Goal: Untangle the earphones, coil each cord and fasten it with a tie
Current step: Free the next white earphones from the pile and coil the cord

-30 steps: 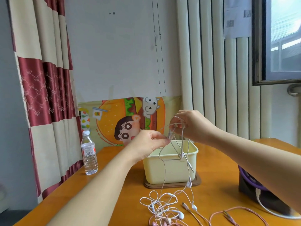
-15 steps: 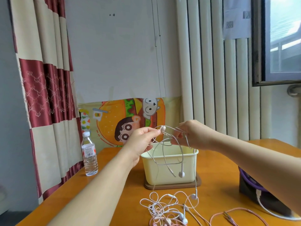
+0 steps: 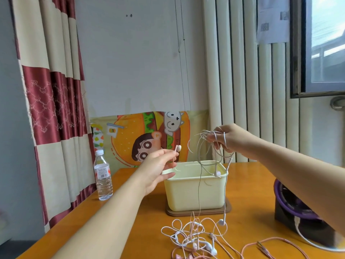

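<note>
My left hand [image 3: 160, 165] pinches the stem of a white earbud [image 3: 178, 147] raised above the yellow tub. Its thin cord runs right to my right hand [image 3: 229, 140], which grips several loops of white earphone cord [image 3: 203, 146] in curled fingers. Strands hang from that hand down past the tub, with one earbud [image 3: 217, 173] dangling at the tub's rim and another [image 3: 221, 222] near the table. A tangle of white and pink earphones [image 3: 194, 238] lies on the orange table [image 3: 130, 230] in front of the tub.
A pale yellow tub [image 3: 196, 195] stands on a brown base mid-table. A water bottle [image 3: 102, 176] is at the left edge by the curtain. A dark box with a purple rim [image 3: 298, 217] sits at the right, with a pink cord [image 3: 270, 243] in front of it.
My hands have drawn apart: the left has pulled the earbud down and left, the right has risen to the right with the loops. The hanging strands lifted off the pile.
</note>
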Available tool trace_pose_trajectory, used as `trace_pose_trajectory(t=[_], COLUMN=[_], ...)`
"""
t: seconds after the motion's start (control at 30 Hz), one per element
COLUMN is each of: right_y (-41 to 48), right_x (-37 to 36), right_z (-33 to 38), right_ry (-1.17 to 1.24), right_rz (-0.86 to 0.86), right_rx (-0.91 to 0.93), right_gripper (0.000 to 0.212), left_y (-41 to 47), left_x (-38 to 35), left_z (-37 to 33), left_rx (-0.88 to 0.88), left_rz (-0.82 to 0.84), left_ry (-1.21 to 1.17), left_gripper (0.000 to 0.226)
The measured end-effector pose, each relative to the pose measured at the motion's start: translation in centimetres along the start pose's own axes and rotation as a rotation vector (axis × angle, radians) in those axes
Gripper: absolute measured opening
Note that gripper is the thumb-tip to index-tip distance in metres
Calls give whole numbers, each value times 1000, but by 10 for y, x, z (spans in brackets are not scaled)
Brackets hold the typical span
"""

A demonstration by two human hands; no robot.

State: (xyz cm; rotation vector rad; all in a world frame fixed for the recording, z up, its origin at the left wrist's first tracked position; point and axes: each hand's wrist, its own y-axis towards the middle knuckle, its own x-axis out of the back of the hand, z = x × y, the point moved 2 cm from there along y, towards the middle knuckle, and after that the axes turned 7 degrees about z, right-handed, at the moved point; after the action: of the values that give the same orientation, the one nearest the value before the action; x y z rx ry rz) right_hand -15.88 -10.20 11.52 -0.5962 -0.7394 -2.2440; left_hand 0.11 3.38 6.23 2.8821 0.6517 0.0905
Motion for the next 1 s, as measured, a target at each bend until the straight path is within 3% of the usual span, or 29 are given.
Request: trace_pose_trajectory(t=[0.1, 0.27, 0.37, 0.53, 0.63, 0.73, 0.8, 0.93, 1.0], right_y=[2, 7, 11, 14, 11, 10, 8, 9, 12], right_x=[-5, -6, -2, 3, 7, 12, 10, 2, -1], right_z=[5, 20, 30, 46, 56, 56, 54, 48, 46], right_ry=[31, -92, -108, -178, -142, 7, 48, 80, 122], right_rz=[56, 60, 75, 113, 30, -87, -55, 37, 55], right_rx=[-15, 3, 4, 6, 155, 227, 203, 152, 123], right_gripper=[27, 41, 39, 33, 27, 31, 29, 23, 24], left_y=[0, -1, -1, 2, 2, 7, 12, 11, 8], left_x=[-6, -22, -29, -36, -31, -17, -7, -3, -9], left_z=[-5, -32, -57, -90, -95, -81, -62, -24, -18], left_rx=[-44, -283, -403, -442, -428, -362, -208, 207, 261], left_rz=[59, 65, 83, 146, 37, -207, -293, -79, 21], left_ry=[-159, -73, -122, -135, -87, -36, -3, 285, 514], left_gripper=[9, 16, 23, 27, 28, 24, 16, 31, 45])
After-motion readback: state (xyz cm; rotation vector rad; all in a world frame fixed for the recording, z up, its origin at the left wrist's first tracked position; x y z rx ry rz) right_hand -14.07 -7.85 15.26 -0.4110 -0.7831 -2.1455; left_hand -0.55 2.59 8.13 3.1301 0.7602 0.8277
